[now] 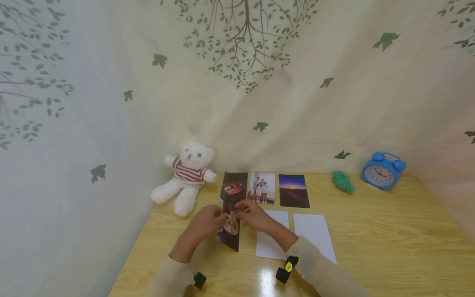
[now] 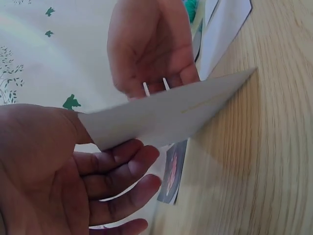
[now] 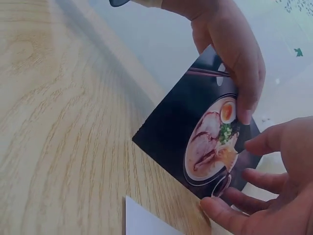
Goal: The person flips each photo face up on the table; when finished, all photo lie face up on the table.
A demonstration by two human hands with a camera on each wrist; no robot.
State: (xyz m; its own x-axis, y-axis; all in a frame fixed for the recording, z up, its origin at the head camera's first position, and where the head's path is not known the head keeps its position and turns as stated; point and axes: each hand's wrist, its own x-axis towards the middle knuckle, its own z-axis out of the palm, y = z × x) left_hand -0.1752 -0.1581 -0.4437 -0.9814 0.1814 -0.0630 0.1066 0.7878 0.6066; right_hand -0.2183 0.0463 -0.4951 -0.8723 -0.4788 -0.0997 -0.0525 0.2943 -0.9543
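My left hand (image 1: 208, 220) pinches a photo of a ramen bowl (image 3: 171, 122) by its upper edge, tilted up off the table. The left wrist view shows the white back of this ramen photo (image 2: 146, 122), with a faint yellowish line. My right hand (image 3: 283, 181) is at the photo's printed face, fingers spread and fingertips touching or very near it. Two thin white slivers (image 2: 165, 84) show by the right fingertips (image 2: 188, 73); I cannot tell what they are. Behind the hands lies a photo of a meat dish (image 1: 234, 187), partly covered.
A family photo (image 1: 262, 187) and a sunset photo (image 1: 294, 190) lie in the back row. Two white cards (image 1: 272, 239) lie nearer. A white teddy bear (image 1: 189, 173) sits at left. Green yarn (image 1: 343, 182) and a blue alarm clock (image 1: 382, 171) stand back right, before the printed curtain.
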